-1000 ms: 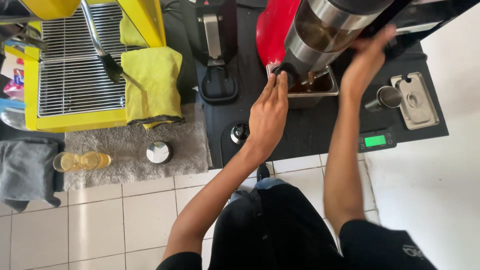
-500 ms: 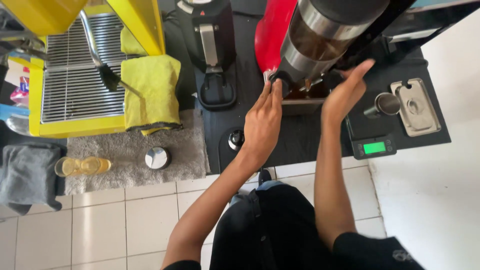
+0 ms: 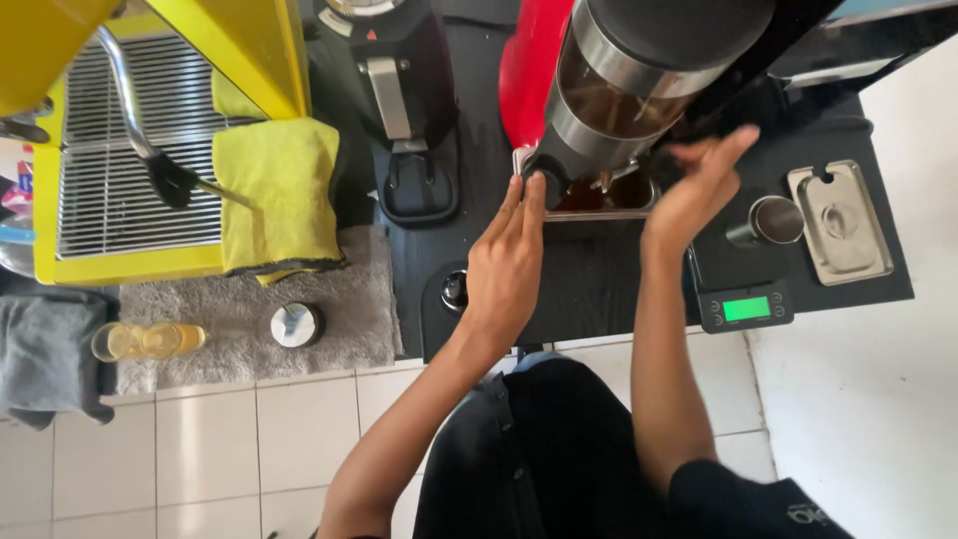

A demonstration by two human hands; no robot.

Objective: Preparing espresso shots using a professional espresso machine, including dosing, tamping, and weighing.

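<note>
- Far left I see a yellow cloth (image 3: 277, 190) draped over the yellow espresso machine (image 3: 130, 268).
- My left hand (image 3: 504, 269) lies flat, fingers straight, tips touching the coffee grinder (image 3: 639, 90) at centre, gripping nothing.
- My right hand (image 3: 691, 192) reaches open under the grinder, empty.
- Near right sits a scale (image 3: 746, 306).
</note>
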